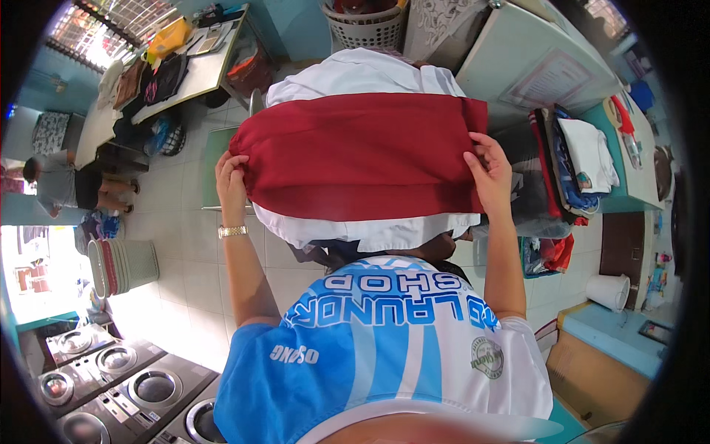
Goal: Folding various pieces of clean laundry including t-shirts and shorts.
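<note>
A dark red garment (360, 155) lies stretched out flat in front of me, its left end gathered and its right end showing a folded-over hem. My left hand (230, 172) pinches the gathered end between thumb and fingers. At the hem, my right hand (489, 169) has its thumb on top and its fingers curled by the edge. Beneath the red cloth is a pile of white clothes (360, 69), showing above and below it. Some dark clothing (321, 252) pokes out of the pile close to my body. What supports the pile is mostly hidden.
Folded clothes (582, 155) are stacked at right beside a teal-sided counter (604, 130). Behind the pile stands a white laundry basket (363, 28). A table with clothes (194, 83), nested baskets (125, 266), washing machines (111, 383) and another person (61, 180) are at left.
</note>
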`<state>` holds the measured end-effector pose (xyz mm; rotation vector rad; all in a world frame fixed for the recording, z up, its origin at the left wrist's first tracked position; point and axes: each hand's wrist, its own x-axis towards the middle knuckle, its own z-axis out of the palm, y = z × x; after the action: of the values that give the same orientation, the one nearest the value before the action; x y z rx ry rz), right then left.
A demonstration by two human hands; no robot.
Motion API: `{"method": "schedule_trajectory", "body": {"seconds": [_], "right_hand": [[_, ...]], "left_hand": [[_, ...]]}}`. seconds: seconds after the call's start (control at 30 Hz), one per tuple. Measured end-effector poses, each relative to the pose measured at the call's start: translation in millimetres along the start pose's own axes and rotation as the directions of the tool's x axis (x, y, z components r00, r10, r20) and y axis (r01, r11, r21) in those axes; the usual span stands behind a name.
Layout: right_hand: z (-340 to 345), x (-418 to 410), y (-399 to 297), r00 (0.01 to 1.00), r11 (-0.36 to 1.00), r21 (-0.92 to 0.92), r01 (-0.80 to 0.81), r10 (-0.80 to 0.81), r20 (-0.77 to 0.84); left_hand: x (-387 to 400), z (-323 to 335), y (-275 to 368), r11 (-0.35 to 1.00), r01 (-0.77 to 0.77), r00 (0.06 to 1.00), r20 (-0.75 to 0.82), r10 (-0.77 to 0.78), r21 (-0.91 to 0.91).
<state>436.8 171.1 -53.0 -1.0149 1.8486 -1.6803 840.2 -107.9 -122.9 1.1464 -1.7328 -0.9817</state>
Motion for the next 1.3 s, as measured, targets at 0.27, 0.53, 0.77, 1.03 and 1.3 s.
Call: {"method": "schedule_trajectory", "body": {"seconds": [0.27,0.53,0.77,1.03,1.3], "right_hand": [[-11,-31,-32,0.984,0.922,-0.376,0.098,-0.034,0.172],[-18,78,23,0.805,0.667,-0.703,0.245,-0.544,-0.236],[-46,140,61,0.906,0.597,-0.788,0.149,-0.401,-0.132],[-59,133,57,0.985,0.763,-0.635,0.12,-0.17,-0.018],[-62,150,67,0.946,0.841,-0.433,0.323,-0.294,0.136]], "left_hand": [[-11,-3,-2,0.939,0.314,0.944,-0.057,-0.324,-0.141],[11,-1,0,0.953,0.256,0.944,-0.169,-0.282,-0.161],[16,-3,-7,0.99,-0.141,0.933,-0.329,0.143,0.031],[13,-3,-14,0.995,0.03,0.979,-0.198,-0.049,-0.095],[15,1,-17,0.988,0.065,0.992,-0.099,-0.079,-0.141]]}}
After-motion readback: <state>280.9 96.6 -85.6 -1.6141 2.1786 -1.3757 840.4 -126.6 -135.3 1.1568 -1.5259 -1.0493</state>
